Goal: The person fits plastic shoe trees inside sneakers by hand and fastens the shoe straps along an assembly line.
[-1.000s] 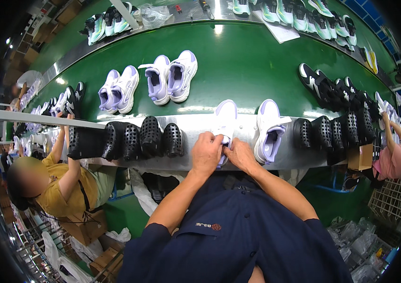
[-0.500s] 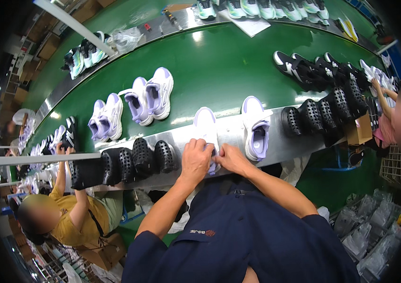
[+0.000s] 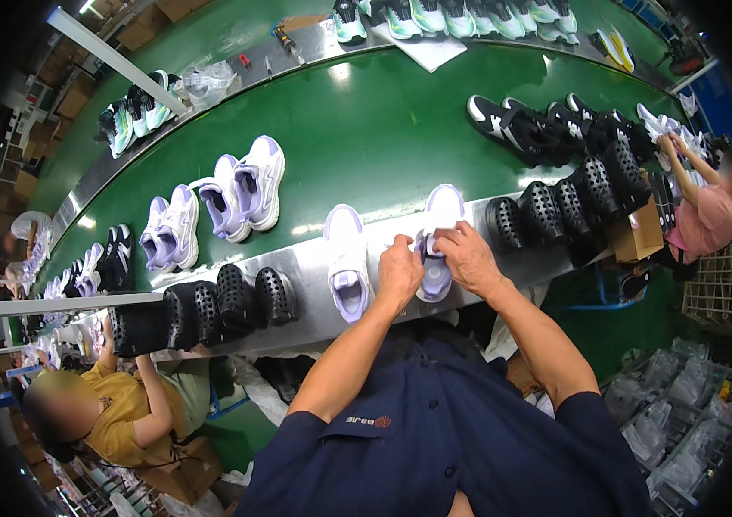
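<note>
A white sneaker with lilac lining [image 3: 445,203] rests on the metal ledge, its toe pointing away from me. Both of my hands are at its opening. My left hand [image 3: 402,269] is closed, fingertips pinching the left side of the collar. My right hand [image 3: 468,258] has its fingers bent over the tongue and right edge, gripping there; the exact spot under the fingertips is hidden. To the left, untouched, stands the matching white sneaker [image 3: 346,258], with its lilac insole showing.
Black perforated shoe forms [image 3: 220,302] line the ledge at left, and more black forms [image 3: 566,211] at right. White-lilac sneakers [image 3: 250,189] and black shoes [image 3: 512,129] sit on the green belt [image 3: 366,112]. Co-workers sit at left [image 3: 125,414] and right [image 3: 710,215].
Both hands have left the left sneaker and moved right onto the other one. The view has shifted slightly. The right co-worker shows more fully.
</note>
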The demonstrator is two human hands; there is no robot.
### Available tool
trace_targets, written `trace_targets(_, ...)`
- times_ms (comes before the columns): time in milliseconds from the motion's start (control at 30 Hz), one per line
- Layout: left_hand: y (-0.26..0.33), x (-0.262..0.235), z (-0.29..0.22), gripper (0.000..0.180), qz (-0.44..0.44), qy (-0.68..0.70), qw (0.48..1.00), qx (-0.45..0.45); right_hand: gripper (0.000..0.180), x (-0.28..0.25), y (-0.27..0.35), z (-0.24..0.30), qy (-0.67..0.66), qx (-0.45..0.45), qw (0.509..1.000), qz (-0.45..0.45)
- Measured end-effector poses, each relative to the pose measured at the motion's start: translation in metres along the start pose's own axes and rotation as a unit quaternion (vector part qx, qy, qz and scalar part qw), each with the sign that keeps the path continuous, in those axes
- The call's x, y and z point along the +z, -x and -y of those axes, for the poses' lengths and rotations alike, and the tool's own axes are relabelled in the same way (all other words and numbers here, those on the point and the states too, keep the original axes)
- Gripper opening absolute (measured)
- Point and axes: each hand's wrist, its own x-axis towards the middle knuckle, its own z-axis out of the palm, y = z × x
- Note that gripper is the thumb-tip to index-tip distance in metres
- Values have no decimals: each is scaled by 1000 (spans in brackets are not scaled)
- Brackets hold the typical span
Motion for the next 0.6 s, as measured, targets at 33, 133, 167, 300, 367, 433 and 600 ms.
trace_targets(33,2,3,1,32,2,-3,1000,0,24,8,1,3,-2,2,1000,-2)
trace_targets(133,-1,-1,-19,22,-2,26,999,-36,41,15,-7,13,15,34,999,-14)
trace_targets(167,7,-5,-14,22,-3,21,999,-38,41,10,-5,21,10,34,999,-15)
trace_targets(300,47,-6,-25,16,-31,-88,994,50,40,11,26,34,-20,224,954,-200)
trace_targets(367,52,9,-42,24,-87,-158,978,108,35,20,31,33,-204,485,850,22)
trace_targets(433,46,19,-57,32,-99,-175,974,102,35,43,42,30,-206,459,864,-13)
trace_targets(600,27,36,-44,38,-152,-158,975,35,33,65,43,36,-283,400,870,-57)
